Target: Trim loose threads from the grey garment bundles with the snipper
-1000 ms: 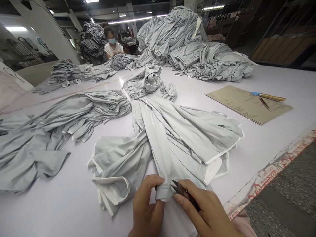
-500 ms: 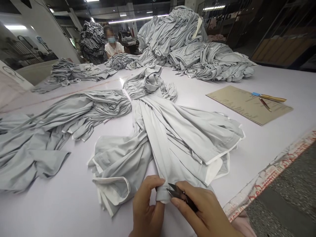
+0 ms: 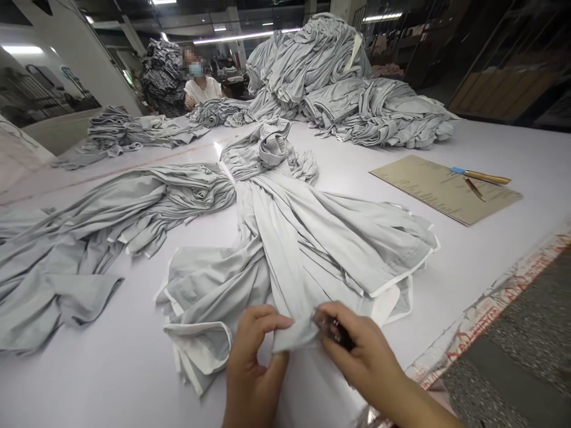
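Observation:
A light grey garment (image 3: 285, 249) with white-edged hems lies spread in folds before me. My left hand (image 3: 256, 356) pinches its near hem between thumb and fingers. Black thread snips (image 3: 334, 330) are gripped in my right hand (image 3: 357, 345), their tips close to the same hem. The blades are blurred, and I cannot tell whether the right fingers also touch the cloth. The hem between the two hands is stretched and slightly smeared by motion.
More grey garments (image 3: 66, 255) lie to the left, and a large heap of them (image 3: 312, 65) stands behind. At right, a brown card (image 3: 414, 184) carries a wooden-handled tool (image 3: 484, 175) and a pen (image 3: 474, 189). A masked person (image 3: 203, 89) is across the table (image 3: 468, 267).
The snips have turned and moved slightly up and right, their blades no longer clearly apart. My left hand has shifted a little left and the hem lies flatter between the hands.

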Demonstrator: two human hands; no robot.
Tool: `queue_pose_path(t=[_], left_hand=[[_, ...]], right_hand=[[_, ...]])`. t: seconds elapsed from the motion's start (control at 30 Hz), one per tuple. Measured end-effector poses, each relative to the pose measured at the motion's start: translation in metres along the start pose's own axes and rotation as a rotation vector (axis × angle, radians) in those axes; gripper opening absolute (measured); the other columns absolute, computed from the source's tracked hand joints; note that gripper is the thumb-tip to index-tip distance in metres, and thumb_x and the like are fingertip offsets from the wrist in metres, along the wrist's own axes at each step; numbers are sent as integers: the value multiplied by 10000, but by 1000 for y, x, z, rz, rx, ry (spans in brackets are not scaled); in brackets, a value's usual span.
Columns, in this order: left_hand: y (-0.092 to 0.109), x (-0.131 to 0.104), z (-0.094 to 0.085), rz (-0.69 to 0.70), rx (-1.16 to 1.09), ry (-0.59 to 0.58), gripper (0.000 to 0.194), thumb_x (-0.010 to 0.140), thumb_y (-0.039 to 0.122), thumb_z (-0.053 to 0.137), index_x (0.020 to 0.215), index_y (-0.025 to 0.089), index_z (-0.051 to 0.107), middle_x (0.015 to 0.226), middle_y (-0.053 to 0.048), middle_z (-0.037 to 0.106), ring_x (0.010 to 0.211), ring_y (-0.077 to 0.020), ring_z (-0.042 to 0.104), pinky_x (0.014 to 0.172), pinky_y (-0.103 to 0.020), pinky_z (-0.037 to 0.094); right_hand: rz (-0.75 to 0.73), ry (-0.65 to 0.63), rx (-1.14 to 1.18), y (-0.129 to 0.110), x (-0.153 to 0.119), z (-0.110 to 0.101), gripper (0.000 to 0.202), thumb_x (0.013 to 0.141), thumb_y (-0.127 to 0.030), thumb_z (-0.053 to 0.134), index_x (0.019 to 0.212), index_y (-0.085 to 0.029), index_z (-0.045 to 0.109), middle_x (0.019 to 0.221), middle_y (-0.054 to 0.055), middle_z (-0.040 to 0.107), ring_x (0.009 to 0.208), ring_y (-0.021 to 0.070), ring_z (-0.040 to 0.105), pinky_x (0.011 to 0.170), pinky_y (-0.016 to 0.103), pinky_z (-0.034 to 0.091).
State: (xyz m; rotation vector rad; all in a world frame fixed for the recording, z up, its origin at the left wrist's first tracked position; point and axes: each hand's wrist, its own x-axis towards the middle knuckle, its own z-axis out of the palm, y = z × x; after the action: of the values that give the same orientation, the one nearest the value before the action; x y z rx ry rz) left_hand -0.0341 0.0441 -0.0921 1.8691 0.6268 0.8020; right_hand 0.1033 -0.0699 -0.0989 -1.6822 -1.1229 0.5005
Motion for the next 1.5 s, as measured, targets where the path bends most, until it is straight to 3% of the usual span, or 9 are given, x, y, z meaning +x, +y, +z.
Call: queue_pose_path(t=[0.1, 0.23, 0.43, 0.6, 0.83, 0.97, 1.1, 1.23, 1.5], left_hand=[[0, 7, -7, -260, -84, -193, 291, 875, 373, 543, 693, 190, 678, 705, -28, 593, 679, -179, 556, 632, -268, 455], [0, 8, -3, -491, -326, -238, 383, 886, 459, 498, 688, 179, 669, 630, -13, 559, 679, -190, 526, 696, -303, 438], [3, 7, 3, -402, -176, -237, 467, 887, 490, 487, 543, 176, 526, 611, 8, 421, 615, -148, 414, 603, -258, 356], [5, 9, 4, -405, -137, -241, 481, 866, 529, 486, 545, 172, 521, 597, 7, 414, 598, -146, 399, 585, -260, 335], [5, 6, 5, -500, -200, -204, 473, 874, 499, 488, 533, 172, 463, 606, 14, 394, 619, -142, 370, 607, -257, 327], [3, 5, 3, -520, -204, -211, 473, 885, 497, 474, 544, 170, 462, 625, 10, 404, 642, -145, 376, 624, -256, 332], [0, 3, 5, -424, -159, -220, 466, 897, 463, 478, 532, 173, 473, 598, 24, 387, 598, -132, 363, 587, -243, 329], [2, 2, 6, -338, -127, -196, 449, 894, 438, 493, 530, 175, 495, 582, 26, 399, 574, -128, 374, 558, -236, 327], [7, 5, 8, -343, -61, -219, 456, 883, 465, 465, 523, 187, 435, 573, 26, 374, 562, -132, 372, 545, -240, 330]], right_hand=[[157, 94, 10, 2, 6, -10, 155, 913, -358, 479, 825, -233, 506, 646, -40, 469, 560, 135, 474, 487, 205, 371], [184, -57, -51, -2, -4, -17, 180, 911, -390, 495, 812, -240, 489, 608, -66, 383, 502, 120, 400, 442, 202, 313], [1, -216, -285, -10, -17, -12, 197, 931, -343, 504, 779, -219, 526, 591, -49, 521, 505, 130, 508, 493, 222, 343], [-71, -182, -476, -10, -13, -7, 204, 937, -307, 507, 758, -211, 529, 555, -34, 574, 481, 156, 562, 475, 240, 331], [-216, -48, -506, -9, -12, 0, 338, 1016, -338, 341, 788, -216, 558, 574, -20, 625, 487, 157, 596, 502, 243, 339], [-144, -75, -458, -7, -15, -3, 347, 1005, -326, 359, 709, -224, 509, 540, -34, 591, 462, 141, 573, 478, 231, 319], [-32, -155, -394, -6, -17, -5, 209, 963, -346, 461, 798, -236, 526, 548, -55, 580, 461, 140, 562, 469, 217, 328], [-55, -160, -437, -7, -16, -3, 218, 961, -334, 464, 773, -232, 505, 557, -47, 583, 481, 144, 575, 477, 217, 324], [-46, -158, -409, -6, -16, 1, 239, 956, -331, 457, 741, -231, 480, 530, -55, 550, 459, 133, 551, 471, 215, 311]])
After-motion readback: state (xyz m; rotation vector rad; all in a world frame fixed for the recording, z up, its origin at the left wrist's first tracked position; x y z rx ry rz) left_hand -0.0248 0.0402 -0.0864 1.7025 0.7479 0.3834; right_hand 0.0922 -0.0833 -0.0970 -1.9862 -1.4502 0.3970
